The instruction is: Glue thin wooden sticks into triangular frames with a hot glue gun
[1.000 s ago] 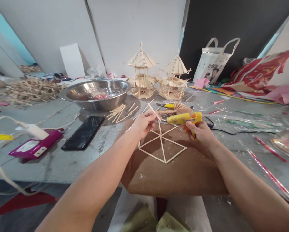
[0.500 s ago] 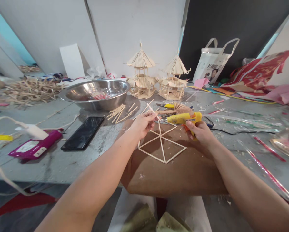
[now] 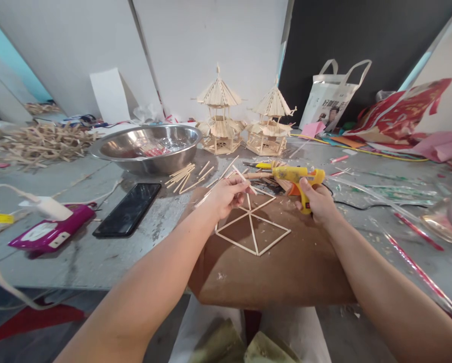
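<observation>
Between the fingertips of my left hand (image 3: 231,196) is a thin wooden stick (image 3: 240,174), held tilted above the far left of a stick frame. That hexagonal stick frame (image 3: 253,232), with spokes meeting in its middle, lies flat on a brown board (image 3: 275,282). My right hand (image 3: 317,199) is wrapped round the handle of a yellow hot glue gun (image 3: 294,175), its nozzle pointing left. The gun is held over the board's far right side, apart from the stick. My left hand hides part of the frame's left side.
Loose sticks (image 3: 180,176) lie beyond my left hand, near a steel basin (image 3: 146,151). Two stick pavilions (image 3: 220,121) stand behind. A phone (image 3: 128,209) and a purple power strip (image 3: 54,229) lie left. Clear glue sticks (image 3: 377,194) and the gun's black cord (image 3: 377,205) lie right.
The glue gun in my right hand has moved right and slightly up, away from the stick. My left hand still holds the stick, slightly lower over the frame.
</observation>
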The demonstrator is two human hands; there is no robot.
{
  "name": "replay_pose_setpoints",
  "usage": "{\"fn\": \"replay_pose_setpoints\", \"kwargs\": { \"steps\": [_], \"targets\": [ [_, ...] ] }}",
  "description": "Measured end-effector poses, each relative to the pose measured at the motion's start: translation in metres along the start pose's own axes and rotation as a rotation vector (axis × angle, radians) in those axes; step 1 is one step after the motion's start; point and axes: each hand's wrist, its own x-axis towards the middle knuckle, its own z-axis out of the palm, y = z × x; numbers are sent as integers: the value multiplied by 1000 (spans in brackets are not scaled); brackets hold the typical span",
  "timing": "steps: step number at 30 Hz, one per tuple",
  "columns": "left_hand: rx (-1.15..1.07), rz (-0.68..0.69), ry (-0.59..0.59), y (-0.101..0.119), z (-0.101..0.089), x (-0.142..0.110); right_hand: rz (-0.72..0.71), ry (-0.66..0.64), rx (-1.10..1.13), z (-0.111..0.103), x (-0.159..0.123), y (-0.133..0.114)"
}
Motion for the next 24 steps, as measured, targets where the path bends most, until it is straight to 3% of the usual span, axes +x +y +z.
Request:
{"fn": "replay_pose_setpoints", "kwargs": {
  "steps": [4, 10, 12, 16, 18, 22, 24],
  "targets": [
    [58, -10, -49, -2, 2, -1, 63, 89, 35, -11, 9, 1],
    [132, -22, -24, -5, 7, -2, 216, 171, 62, -25, 18, -2],
    [143, -34, -27, -6, 8, -3, 260, 211, -139, -29, 21, -1],
    [169, -73, -34, -9, 12, -3, 297, 244, -934, -44, 25, 0],
    [192, -98, -28, -12, 15, -3, 260, 295, -1210, -50, 24, -2],
    [286, -113, -32, -17, 24, -1, 59, 385, -1342, -41, 14, -14],
    [356, -94, -40, -19, 27, 1, -75, 257, -1251, -24, 9, -20]
  ]
}}
